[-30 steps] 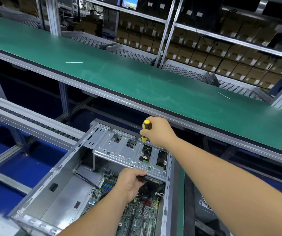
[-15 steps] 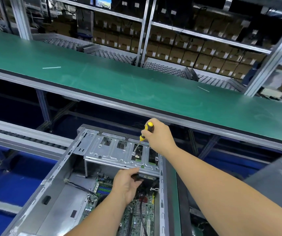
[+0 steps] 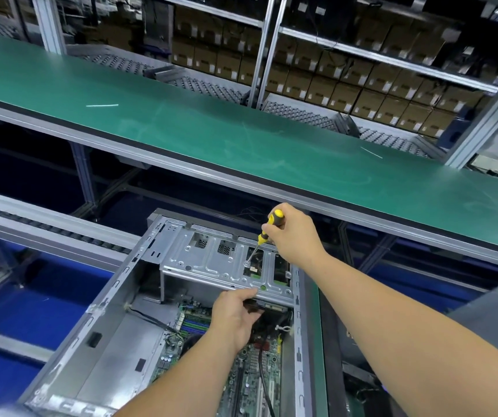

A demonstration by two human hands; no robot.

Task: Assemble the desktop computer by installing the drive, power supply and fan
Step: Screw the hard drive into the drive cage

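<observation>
Lower centre: right hand [image 3: 294, 233] grips a yellow-black screwdriver [image 3: 267, 228], tip on the drive cage [image 3: 211, 260]; left hand [image 3: 235, 316] grips the drive [image 3: 267, 305] beneath.

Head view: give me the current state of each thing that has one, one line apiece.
Grey metal desktop computer case: lying on its side, side panel off, green motherboard exposed.
Silver metal drive cage: mounted in the case's far end.
Yellow-and-black screwdriver: tilted, tip at a screw on the cage top.
Right hand: grips the screwdriver handle.
Left hand: holds a dark part under the cage's near edge; the part is too hidden to identify.
</observation>
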